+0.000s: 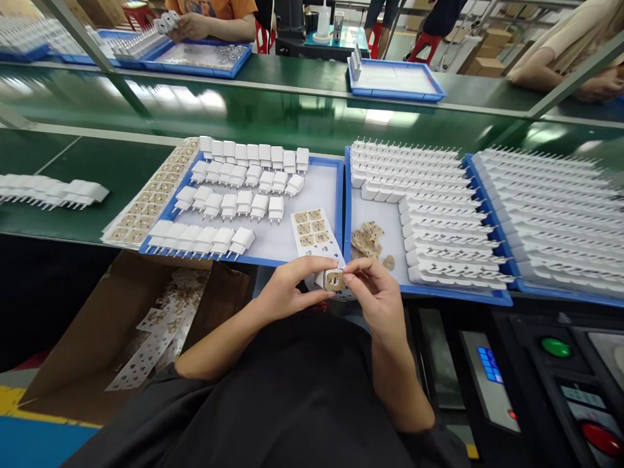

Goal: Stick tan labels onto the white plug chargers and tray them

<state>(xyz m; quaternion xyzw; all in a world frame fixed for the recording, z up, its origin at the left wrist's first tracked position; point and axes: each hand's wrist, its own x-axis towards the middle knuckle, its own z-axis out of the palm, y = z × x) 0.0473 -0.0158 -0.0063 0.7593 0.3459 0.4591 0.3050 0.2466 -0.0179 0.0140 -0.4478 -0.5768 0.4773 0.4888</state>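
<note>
My left hand (290, 286) is wrapped round a white plug-in charger (320, 279), whose end face points to the right. A tan sticker (335, 281) with small cut-outs covers that face. At the sticker's upper right edge my right hand (377, 292) pinches with thumb and forefinger. Just beyond my hands lies a white sticker sheet (324, 247) with several tan stickers on it, over the edge of the left blue tray (319, 188). Rows of white chargers (236, 175) stand in that tray.
Crumpled tan backing pieces (368, 240) lie in the right blue tray (348, 214) beside packed chargers (439, 221). A stack of sticker sheets (151, 195) is at left. Below, a cardboard box (78, 351) holds scrap sheets. A machine with a green button (556, 347) stands at right.
</note>
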